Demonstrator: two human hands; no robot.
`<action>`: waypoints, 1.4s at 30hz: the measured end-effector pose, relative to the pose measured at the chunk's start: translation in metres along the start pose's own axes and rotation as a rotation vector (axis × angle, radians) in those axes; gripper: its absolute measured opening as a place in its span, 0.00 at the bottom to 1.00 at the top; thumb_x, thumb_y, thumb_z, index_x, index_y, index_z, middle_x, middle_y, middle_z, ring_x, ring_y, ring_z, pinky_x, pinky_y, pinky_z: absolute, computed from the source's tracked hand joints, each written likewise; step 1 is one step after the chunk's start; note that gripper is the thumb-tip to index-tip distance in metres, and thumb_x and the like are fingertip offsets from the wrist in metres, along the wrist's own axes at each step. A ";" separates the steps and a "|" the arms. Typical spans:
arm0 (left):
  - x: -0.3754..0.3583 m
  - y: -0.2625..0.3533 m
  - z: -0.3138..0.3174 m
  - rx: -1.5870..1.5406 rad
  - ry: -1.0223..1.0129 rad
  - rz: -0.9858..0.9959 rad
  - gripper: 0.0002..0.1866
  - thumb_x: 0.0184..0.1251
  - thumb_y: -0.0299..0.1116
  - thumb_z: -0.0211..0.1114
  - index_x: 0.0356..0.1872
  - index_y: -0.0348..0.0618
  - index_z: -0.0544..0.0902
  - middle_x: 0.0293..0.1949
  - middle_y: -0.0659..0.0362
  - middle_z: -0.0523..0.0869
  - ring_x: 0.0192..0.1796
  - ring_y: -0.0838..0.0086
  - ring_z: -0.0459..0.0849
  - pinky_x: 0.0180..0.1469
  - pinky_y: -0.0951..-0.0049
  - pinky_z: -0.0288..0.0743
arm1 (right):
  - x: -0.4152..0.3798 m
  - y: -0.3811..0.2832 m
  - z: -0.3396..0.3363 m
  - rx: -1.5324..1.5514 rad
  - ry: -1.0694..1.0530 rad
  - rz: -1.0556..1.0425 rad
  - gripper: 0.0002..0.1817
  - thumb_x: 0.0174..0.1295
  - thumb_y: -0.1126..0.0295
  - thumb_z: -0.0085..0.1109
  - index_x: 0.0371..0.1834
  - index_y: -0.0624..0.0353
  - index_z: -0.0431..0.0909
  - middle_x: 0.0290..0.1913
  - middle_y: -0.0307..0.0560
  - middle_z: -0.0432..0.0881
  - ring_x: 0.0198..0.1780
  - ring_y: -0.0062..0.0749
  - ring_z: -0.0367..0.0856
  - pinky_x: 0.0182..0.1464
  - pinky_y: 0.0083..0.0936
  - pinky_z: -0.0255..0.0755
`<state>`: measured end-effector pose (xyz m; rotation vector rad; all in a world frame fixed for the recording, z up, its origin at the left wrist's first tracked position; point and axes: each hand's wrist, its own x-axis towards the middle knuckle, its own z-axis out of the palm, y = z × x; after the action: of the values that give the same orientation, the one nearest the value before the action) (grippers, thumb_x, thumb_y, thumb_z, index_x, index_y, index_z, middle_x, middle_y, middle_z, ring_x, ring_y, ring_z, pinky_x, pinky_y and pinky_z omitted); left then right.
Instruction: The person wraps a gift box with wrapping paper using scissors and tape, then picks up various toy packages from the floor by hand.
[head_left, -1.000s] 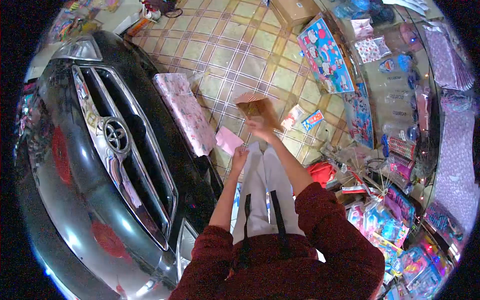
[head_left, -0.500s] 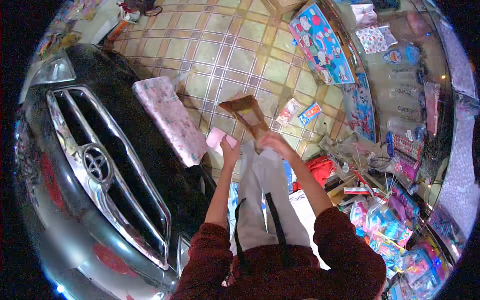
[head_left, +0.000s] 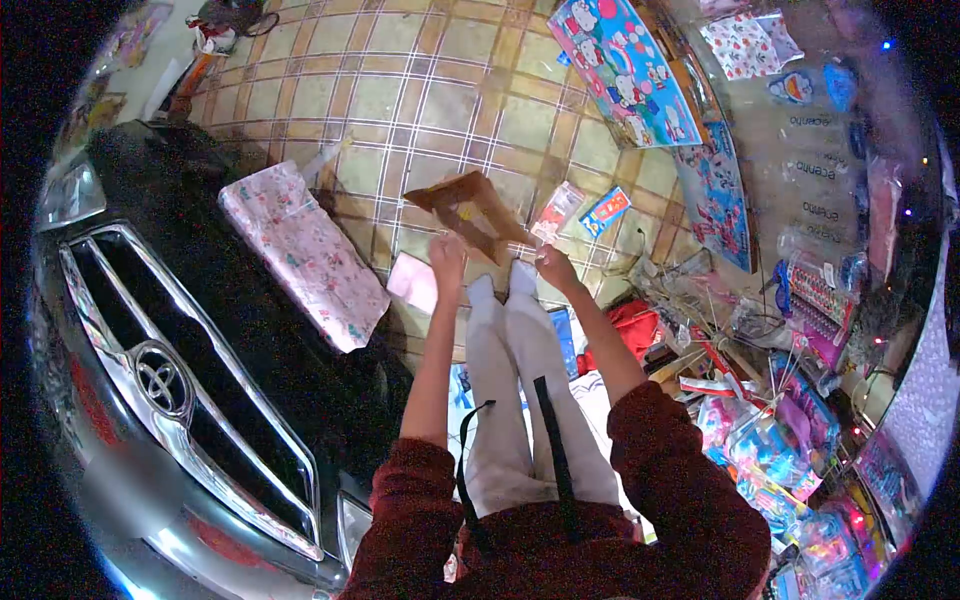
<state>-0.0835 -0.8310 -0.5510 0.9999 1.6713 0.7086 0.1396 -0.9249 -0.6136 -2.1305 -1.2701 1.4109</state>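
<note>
My left hand [head_left: 447,262] is closed, its fingers beside the lower left side of a brown paper bag or open wrapper [head_left: 462,212]. My right hand [head_left: 557,268] is pinched closed near the bag's lower right corner. A small pale bit shows at its fingertips. What either hand grips is too small to make out. The bag lies on the tiled floor in front of my feet, with something yellowish inside. Left of my left hand rests a pink paper piece [head_left: 412,283]. Two small printed packets, one reddish [head_left: 558,210] and one blue and orange [head_left: 603,212], lie beyond my right hand.
A black car front with chrome grille [head_left: 200,400] fills the left side. Beside it is a box in flowered wrap [head_left: 305,255]. On the right are cartoon-printed boards [head_left: 630,75], a red cloth [head_left: 625,335] and a pile of packaged toys [head_left: 770,445].
My left hand has left the pink paper and moved up beside the brown bag. My right hand has risen slightly, its fingers now pinched. The view has shifted a little.
</note>
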 end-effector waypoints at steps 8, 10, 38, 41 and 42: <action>0.059 0.029 -0.032 0.459 0.243 0.364 0.18 0.70 0.38 0.55 0.45 0.30 0.66 0.39 0.47 0.69 0.43 0.60 0.69 0.52 0.65 0.63 | 0.055 0.080 0.056 -0.187 0.392 0.314 0.48 0.41 0.49 0.73 0.60 0.64 0.58 0.44 0.66 0.73 0.45 0.61 0.75 0.48 0.47 0.71; 0.055 0.020 -0.033 0.503 0.175 0.379 0.22 0.70 0.38 0.56 0.52 0.28 0.63 0.45 0.43 0.68 0.50 0.57 0.68 0.57 0.64 0.61 | 0.083 0.094 0.066 -0.178 0.423 0.524 0.63 0.35 0.40 0.75 0.66 0.70 0.48 0.54 0.74 0.67 0.55 0.64 0.70 0.56 0.48 0.69; 0.008 0.121 0.114 0.121 -0.231 0.300 0.51 0.51 0.35 0.76 0.69 0.33 0.49 0.62 0.45 0.65 0.62 0.60 0.70 0.63 0.64 0.67 | -0.048 -0.126 -0.123 0.358 0.357 -0.345 0.40 0.54 0.60 0.68 0.69 0.57 0.58 0.60 0.51 0.69 0.58 0.34 0.71 0.55 0.31 0.67; 0.001 0.135 0.117 -0.251 -0.286 -0.051 0.47 0.49 0.30 0.76 0.66 0.33 0.53 0.53 0.49 0.73 0.51 0.66 0.78 0.48 0.70 0.78 | -0.046 -0.073 -0.103 0.677 0.249 -0.221 0.23 0.69 0.60 0.50 0.65 0.55 0.66 0.55 0.42 0.76 0.53 0.27 0.75 0.52 0.26 0.70; -0.002 0.137 0.117 -0.291 -0.289 -0.112 0.46 0.49 0.29 0.76 0.66 0.33 0.54 0.51 0.50 0.75 0.50 0.67 0.79 0.47 0.72 0.79 | -0.038 -0.045 -0.096 0.856 0.240 -0.102 0.22 0.69 0.59 0.51 0.63 0.55 0.67 0.53 0.41 0.77 0.51 0.27 0.76 0.50 0.25 0.71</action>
<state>0.0663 -0.7688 -0.4721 0.7556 1.3185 0.6752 0.1929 -0.9085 -0.5163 -1.5453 -0.5166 1.2775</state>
